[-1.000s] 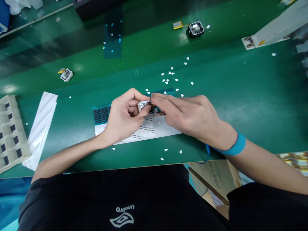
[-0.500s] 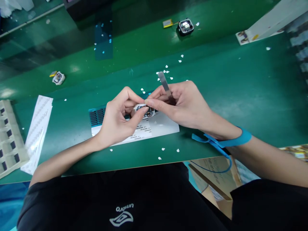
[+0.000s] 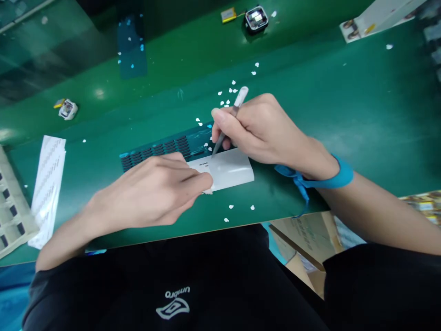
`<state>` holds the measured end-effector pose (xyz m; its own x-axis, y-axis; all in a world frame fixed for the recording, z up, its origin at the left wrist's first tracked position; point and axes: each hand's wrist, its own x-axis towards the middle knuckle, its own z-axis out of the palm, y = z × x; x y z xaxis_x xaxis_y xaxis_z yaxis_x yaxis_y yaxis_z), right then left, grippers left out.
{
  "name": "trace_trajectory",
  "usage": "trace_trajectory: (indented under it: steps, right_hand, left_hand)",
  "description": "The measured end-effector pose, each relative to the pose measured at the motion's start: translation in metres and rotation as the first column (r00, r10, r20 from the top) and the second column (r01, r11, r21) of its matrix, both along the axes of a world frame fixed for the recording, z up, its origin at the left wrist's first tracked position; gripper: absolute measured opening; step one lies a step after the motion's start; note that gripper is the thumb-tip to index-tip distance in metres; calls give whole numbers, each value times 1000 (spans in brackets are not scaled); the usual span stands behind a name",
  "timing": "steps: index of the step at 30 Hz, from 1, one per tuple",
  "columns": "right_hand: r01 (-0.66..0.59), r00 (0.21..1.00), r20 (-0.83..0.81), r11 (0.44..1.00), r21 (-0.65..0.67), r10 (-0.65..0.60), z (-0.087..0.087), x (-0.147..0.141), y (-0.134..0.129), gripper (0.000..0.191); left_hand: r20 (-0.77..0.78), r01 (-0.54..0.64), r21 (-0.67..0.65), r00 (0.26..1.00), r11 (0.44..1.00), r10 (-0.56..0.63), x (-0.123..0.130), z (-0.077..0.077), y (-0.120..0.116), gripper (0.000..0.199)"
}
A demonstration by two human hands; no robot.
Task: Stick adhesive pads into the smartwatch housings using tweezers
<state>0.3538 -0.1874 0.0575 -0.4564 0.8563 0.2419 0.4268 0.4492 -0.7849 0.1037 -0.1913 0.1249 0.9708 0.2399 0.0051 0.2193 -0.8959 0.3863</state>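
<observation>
My left hand (image 3: 155, 191) is closed, palm down, over the left part of a white label sheet (image 3: 236, 170). A scrap of white shows under its fingertips, where the white watch case lies mostly hidden. In my right hand (image 3: 262, 131) is a pair of metal tweezers (image 3: 240, 99), held like a pen with the tips pointing down at the sheet's upper edge. Behind the sheet lies a blue film (image 3: 172, 145) with rows of black strips. Small printed marks show on the sheet beside my left fingers.
Small white tabs (image 3: 233, 90) are scattered over the green bench (image 3: 344, 115). Farther back sit a black watch case (image 3: 257, 19) with a yellow battery (image 3: 228, 15) and a white one (image 3: 68, 109). A label strip (image 3: 48, 188) and a moulded tray (image 3: 15, 216) lie left.
My hands have moved apart. My left hand has turned palm down and come lower with the watch case. My right hand has swung the tweezers tip-down onto the label sheet.
</observation>
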Motion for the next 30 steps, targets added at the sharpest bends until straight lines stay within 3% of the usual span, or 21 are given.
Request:
trace_trajectory:
  steps: [4,9,14,20,30]
  right_hand:
    - [-66,994,-92,993,-101,56,-2,1,7,59]
    - [-65,991,-130,985,-159,44,-9,0,9,63]
    - [-50,987,-162,983,-178,21,-11,-1,9,62]
    - [-87,964,-265,942,-324,-2,-15,-2,14,55]
    - [-151,951,-304,931,-332,45,-21,-2,16,54]
  left_hand:
    - [-135,75,213,990,974,-47,6,-9,-2,27]
    - [-205,97,305,978,948,-34,9,-21,1,23]
    - [-185,77,330,983,941,-15,8,-22,0,22]
    - [-167,53,291,986,955,-4,8,-25,1,24]
    - [-227,14,231,973,973,40,9,-25,1,20]
